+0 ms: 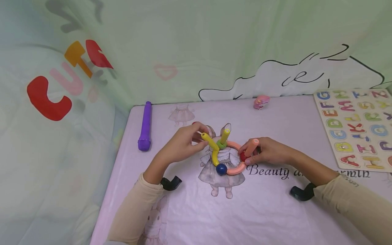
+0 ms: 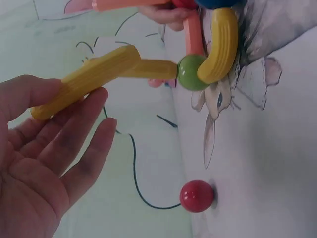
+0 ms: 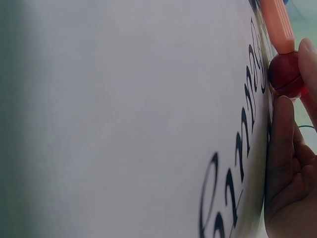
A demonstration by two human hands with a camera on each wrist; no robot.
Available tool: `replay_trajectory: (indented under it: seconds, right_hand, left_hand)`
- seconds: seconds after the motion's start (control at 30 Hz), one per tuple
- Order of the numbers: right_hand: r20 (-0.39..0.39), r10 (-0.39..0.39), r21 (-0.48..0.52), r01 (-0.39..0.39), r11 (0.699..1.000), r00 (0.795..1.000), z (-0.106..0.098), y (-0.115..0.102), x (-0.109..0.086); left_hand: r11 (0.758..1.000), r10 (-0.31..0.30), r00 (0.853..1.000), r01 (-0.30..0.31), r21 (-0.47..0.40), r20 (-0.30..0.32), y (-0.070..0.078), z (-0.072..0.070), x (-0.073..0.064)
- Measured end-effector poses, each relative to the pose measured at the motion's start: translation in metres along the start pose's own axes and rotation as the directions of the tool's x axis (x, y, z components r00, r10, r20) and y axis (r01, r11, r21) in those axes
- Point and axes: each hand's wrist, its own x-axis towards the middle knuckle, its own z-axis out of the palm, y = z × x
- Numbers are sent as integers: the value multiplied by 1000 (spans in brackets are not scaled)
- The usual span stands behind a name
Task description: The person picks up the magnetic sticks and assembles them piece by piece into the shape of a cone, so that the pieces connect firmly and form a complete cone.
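Observation:
A ring of toy rods and balls lies on the table. Its parts are a blue ball (image 1: 221, 169), a green ball (image 2: 191, 72), a red ball (image 3: 287, 75), orange curved rods (image 1: 235, 169) and a yellow curved rod (image 2: 223, 44). One yellow rod (image 1: 225, 136) rises from the green ball, and an orange rod (image 1: 252, 147) rises by the red ball. My left hand (image 1: 184, 142) pinches a separate yellow rod (image 2: 86, 82) between thumb and fingers, above the ring's left side. With thumb and fingers, my right hand (image 1: 269, 151) grips the ring's red ball.
A loose red ball (image 2: 196, 196) rests beyond my left hand. The purple stick (image 1: 145, 127) lies at the left, a small pink object (image 1: 261, 101) at the back, and an alphabet board (image 1: 352, 163) at the right. Dark bands (image 1: 301, 193) show at both wrists.

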Motion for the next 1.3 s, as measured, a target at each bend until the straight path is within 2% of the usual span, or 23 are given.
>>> replay_trajectory:
  seconds: [0.13,0.33,0.47,0.67,0.8,0.93,1.3]
  right_hand:
    - [1,-10,2,10,1000,1000,0,-1,0]
    - [6,-2,2,2,1000,1000,-1,-1,0]
    - [6,10,-9,-10,1000,1000,-1,-1,0]
    - [9,-3,-2,3,1000,1000,-2,-1,-2]
    - [9,-12,4,12,1000,1000,-2,-2,-2]
    - [8,-1,-1,1,1000,1000,-2,-1,-1]
    - [4,4,-10,-4,1000,1000,-1,-1,0]
  left_hand:
    - [998,51,998,-50,-26,30,2,7,-2]
    - [990,142,989,-143,6,35,1,16,-4]
    - [984,180,983,-181,4,39,2,20,-5]
    - [985,170,983,-172,14,70,4,26,-4]
    - [991,135,986,-132,-37,94,7,27,-3]
    - [994,107,989,-104,-33,102,9,28,-3]
    - [991,131,985,-133,7,112,10,30,-3]
